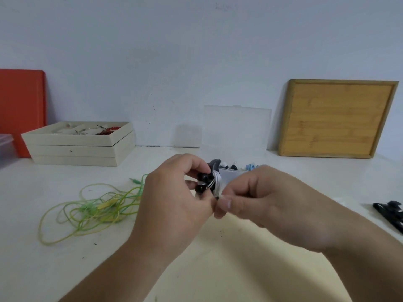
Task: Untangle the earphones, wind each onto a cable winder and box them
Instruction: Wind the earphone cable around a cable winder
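over table (pixel 65 258) | left hand (pixel 174 192), right hand (pixel 261 199) pinch wound earphones (pixel 209 182) | box (pixel 230 175) just behind | green earphones (pixel 93 208) left

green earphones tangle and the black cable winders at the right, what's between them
Head view: the left hand and right hand, together holding a white earphone cable wound on a grey winder.

- A stack of cream trays (pixel 74 152) sits near the back left corner of the white table (pixel 54 258). The top tray holds red beads (pixel 109 130) and small pale pieces.
- An orange-red board (pixel 21 105) stands behind the stack at the left edge, against the wall (pixel 196 51).
- A framed bamboo panel (pixel 335 118) leans on the wall at the back right.
- A pale yellow sheet (pixel 239 269) lies at the near edge.
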`<state>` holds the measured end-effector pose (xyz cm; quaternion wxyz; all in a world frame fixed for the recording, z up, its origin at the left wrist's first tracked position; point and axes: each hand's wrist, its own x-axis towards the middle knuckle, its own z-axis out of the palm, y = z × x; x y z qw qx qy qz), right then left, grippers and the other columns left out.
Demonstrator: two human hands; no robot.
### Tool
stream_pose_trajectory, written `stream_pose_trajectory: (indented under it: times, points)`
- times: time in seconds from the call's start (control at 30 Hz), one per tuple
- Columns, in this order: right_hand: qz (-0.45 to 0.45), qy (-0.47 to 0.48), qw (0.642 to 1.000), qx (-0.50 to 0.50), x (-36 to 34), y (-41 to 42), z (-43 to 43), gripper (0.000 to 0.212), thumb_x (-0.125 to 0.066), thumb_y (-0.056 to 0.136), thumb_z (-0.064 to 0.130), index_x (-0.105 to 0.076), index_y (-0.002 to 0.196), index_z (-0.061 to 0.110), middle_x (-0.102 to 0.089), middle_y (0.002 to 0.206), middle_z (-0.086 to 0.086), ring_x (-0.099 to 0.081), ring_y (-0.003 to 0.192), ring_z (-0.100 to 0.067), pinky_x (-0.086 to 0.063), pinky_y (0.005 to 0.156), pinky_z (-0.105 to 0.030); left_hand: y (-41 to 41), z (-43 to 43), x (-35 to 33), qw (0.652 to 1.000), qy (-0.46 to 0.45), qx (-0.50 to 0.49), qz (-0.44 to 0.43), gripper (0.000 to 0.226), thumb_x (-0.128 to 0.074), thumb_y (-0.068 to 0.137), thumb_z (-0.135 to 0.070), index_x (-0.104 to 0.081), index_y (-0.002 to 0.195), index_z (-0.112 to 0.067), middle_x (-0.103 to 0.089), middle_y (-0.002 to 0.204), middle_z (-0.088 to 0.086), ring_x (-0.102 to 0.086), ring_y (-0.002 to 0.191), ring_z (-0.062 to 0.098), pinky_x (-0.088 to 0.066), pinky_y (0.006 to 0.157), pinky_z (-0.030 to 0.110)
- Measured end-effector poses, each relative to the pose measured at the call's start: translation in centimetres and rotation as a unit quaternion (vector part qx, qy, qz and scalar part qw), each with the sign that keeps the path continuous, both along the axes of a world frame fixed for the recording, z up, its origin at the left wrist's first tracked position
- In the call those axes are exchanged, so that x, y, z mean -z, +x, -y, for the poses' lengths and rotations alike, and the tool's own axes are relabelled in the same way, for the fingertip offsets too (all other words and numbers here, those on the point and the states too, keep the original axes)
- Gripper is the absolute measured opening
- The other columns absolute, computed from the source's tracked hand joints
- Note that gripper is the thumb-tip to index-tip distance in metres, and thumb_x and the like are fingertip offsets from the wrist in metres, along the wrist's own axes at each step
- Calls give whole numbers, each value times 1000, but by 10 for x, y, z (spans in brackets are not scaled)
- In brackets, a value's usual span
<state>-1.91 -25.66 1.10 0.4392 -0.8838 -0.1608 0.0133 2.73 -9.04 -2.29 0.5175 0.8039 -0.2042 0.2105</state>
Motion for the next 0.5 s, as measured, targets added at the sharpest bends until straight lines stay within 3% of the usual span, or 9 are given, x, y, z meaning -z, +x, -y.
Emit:
stream_pose_trajectory:
  times: [0.2,0.33,0.4,0.5]
  points:
    - [77,88,985,130,-2,4,9,24,-62,83,40,-74,76,20,-31,57,-7,-23,57,-36,-25,50,-46,-4,-1,-2,998,34,51,2,32,-72,71,3,-67,81,-28,-69,85,-13,-70,75,3,-41,53,4]
    - [107,101,970,192,1,7,10,22,-65,88,33,-73,73,19,-31,52,-4,-25,53,-22,-26,53,-36,-3,0,-2,992,-17,118,-40,34,-72,72,7,-69,81,-25,-73,89,-12,-73,75,11,-52,64,13]
    - [118,115,963,214,1,8,11,22,-69,86,32,-71,71,15,-34,46,6,-27,49,-18,-26,47,-26,-2,0,-1,988,-33,141,-48,35,-71,71,10,-69,81,-24,-75,89,-9,-73,80,13,-58,70,22]
    - [124,129,959,219,2,11,12,21,-72,85,29,-71,71,13,-36,44,12,-28,47,-14,-25,44,-23,-3,2,-1,983,-40,172,-53,38,-71,69,11,-69,84,-24,-74,88,-8,-72,85,13,-58,69,23]
